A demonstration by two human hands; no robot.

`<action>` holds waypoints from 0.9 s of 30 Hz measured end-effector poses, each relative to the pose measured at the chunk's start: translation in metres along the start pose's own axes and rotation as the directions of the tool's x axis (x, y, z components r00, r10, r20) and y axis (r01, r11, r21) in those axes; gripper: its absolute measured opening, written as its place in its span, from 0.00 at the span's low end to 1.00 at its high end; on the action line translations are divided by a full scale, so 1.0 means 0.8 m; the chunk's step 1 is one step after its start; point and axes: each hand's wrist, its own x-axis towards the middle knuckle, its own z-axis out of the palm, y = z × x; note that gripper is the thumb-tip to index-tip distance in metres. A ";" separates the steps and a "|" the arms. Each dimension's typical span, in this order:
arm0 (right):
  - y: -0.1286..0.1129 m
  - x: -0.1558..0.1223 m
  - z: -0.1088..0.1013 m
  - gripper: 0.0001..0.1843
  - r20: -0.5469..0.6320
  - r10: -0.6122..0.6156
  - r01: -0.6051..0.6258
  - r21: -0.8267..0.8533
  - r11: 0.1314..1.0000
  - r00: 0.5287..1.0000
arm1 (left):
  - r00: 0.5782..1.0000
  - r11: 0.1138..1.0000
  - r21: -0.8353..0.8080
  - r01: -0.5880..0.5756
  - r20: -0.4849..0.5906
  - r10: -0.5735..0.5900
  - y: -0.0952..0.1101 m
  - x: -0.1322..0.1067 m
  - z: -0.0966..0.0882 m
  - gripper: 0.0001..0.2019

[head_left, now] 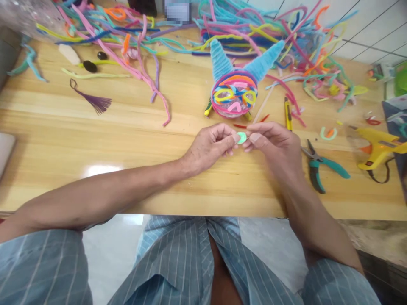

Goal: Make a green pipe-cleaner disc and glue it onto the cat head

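Note:
Near the table's front edge, my left hand (214, 146) pinches a small mint-green disc (242, 137), which looks like a tight pipe cleaner coil. My right hand (276, 144) closes thumb and fingers at the disc's right edge; any loose end there is hidden by the fingertips. Just beyond my hands stands a round mask-like figure (235, 95) of coiled pipe cleaners, with yellow eye rings and two blue horns (265, 61). A red pipe cleaner piece (240, 126) and a pale thin stick (263, 105) lie between the figure and my right hand.
On the right are a yellow cutter knife (288, 113), teal-handled pliers (318, 163) and a yellow glue gun (377, 146). Tangled pipe cleaners (229, 25) heap along the back. A purple tassel (93, 99) and black beads (90, 66) lie at left.

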 end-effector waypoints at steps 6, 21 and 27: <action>0.009 0.001 0.004 0.15 0.059 0.002 -0.005 0.061 0.998 0.998 | 1.000 1.000 0.000 -0.008 0.003 0.008 0.001 0.000 0.001 0.27; 0.005 -0.004 0.012 0.04 -0.029 -0.008 0.006 -0.054 0.999 1.000 | 0.996 0.995 0.098 -0.028 0.087 0.019 0.008 -0.005 0.005 0.29; 0.015 0.001 0.012 0.04 -0.106 -0.068 0.064 -0.042 0.997 0.992 | 0.996 0.999 0.053 -0.008 0.093 0.003 0.006 -0.002 0.003 0.28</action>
